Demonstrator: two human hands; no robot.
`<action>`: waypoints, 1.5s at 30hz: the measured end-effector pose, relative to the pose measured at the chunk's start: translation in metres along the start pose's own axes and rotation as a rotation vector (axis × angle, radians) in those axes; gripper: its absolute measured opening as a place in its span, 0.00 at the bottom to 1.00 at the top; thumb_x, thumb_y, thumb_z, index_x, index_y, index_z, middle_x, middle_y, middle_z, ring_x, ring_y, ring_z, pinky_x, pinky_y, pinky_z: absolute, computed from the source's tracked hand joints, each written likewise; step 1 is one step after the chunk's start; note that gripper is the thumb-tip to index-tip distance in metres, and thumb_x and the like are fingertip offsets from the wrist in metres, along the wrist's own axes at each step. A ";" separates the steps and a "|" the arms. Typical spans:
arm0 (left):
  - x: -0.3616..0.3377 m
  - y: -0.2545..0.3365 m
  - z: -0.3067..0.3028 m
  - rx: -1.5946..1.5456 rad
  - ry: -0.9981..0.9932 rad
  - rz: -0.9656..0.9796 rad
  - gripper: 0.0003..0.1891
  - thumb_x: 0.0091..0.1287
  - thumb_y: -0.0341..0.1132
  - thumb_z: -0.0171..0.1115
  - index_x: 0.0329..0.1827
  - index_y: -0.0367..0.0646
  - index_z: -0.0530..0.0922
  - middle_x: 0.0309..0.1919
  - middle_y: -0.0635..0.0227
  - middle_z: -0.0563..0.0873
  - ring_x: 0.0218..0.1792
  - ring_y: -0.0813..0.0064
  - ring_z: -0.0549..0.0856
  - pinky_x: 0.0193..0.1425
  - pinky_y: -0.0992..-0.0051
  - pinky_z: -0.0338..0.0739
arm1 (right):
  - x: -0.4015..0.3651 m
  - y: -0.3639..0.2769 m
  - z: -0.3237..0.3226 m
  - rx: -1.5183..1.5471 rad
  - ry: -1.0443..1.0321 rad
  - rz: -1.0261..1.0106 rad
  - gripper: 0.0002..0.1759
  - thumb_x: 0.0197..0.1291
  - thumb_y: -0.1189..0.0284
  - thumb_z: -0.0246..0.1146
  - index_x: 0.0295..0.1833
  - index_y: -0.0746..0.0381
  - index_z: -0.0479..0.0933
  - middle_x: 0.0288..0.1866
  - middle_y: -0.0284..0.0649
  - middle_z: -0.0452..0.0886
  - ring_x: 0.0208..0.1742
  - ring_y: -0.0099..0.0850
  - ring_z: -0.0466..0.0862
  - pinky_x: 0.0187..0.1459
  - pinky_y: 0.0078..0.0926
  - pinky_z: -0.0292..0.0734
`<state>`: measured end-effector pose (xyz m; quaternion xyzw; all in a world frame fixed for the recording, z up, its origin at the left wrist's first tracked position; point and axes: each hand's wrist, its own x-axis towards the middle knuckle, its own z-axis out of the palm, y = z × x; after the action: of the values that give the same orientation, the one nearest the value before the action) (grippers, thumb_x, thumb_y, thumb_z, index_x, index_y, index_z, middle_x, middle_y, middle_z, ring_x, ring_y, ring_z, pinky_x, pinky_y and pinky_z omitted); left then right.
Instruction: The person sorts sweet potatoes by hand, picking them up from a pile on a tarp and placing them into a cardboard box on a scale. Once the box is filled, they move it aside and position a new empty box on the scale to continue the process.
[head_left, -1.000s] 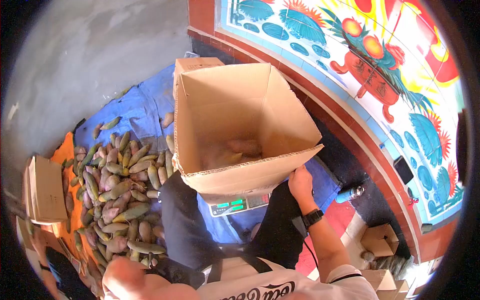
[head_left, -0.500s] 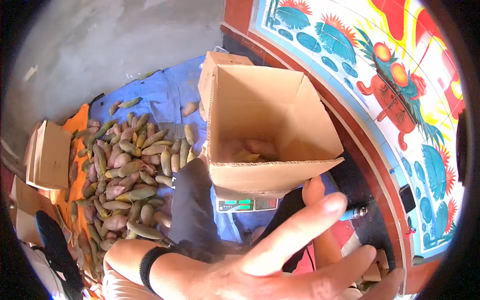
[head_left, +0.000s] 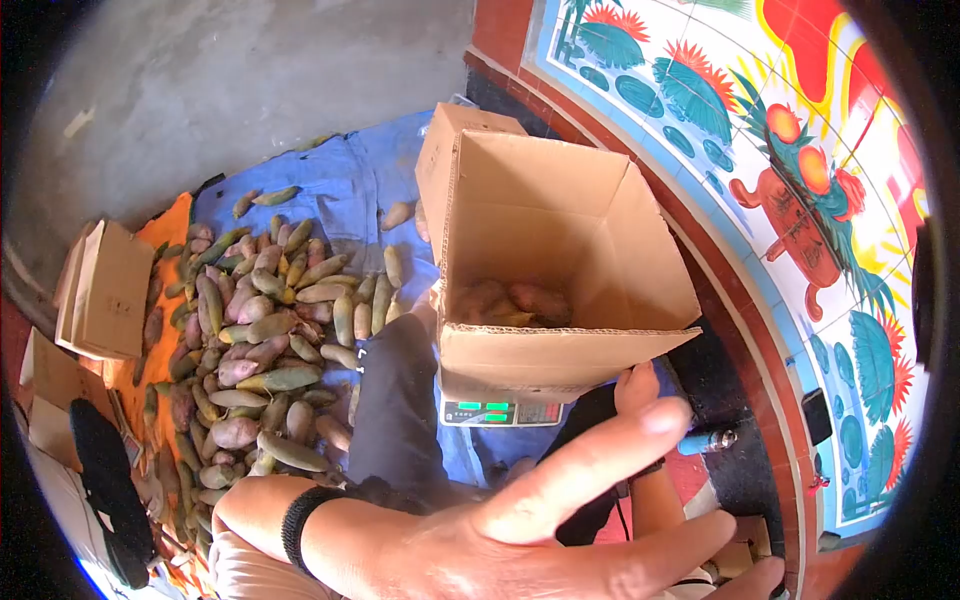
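Our left hand [head_left: 570, 530] is raised close to the camera, fingers spread and holding nothing, with a black band [head_left: 298, 522] on its wrist. Our right hand [head_left: 637, 385] lies against the near right corner of the box [head_left: 560, 355]. A left finger hides part of it, so we cannot tell whether it grips. The box stands open on a scale [head_left: 497, 412], with a few tubers [head_left: 510, 303] at its bottom. The scale's green digits are too small to read. To the left, a heap [head_left: 265, 340] of tubers lies on a blue sheet [head_left: 330, 190].
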<state>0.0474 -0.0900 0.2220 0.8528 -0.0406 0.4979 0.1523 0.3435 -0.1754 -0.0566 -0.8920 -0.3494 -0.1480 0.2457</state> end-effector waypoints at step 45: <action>-0.109 -0.150 0.030 0.037 0.017 -0.390 0.25 0.69 0.46 0.51 0.59 0.35 0.61 0.51 0.48 0.75 0.49 0.56 0.78 0.47 0.64 0.79 | -0.010 -0.004 -0.010 0.068 0.072 -0.079 0.09 0.50 0.76 0.52 0.37 0.69 0.70 0.33 0.50 0.76 0.33 0.43 0.80 0.34 0.37 0.76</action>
<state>0.0510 0.0350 0.0814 0.8430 0.1358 0.4667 0.2304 0.3325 -0.1834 -0.0513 -0.8627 -0.3802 -0.1777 0.2823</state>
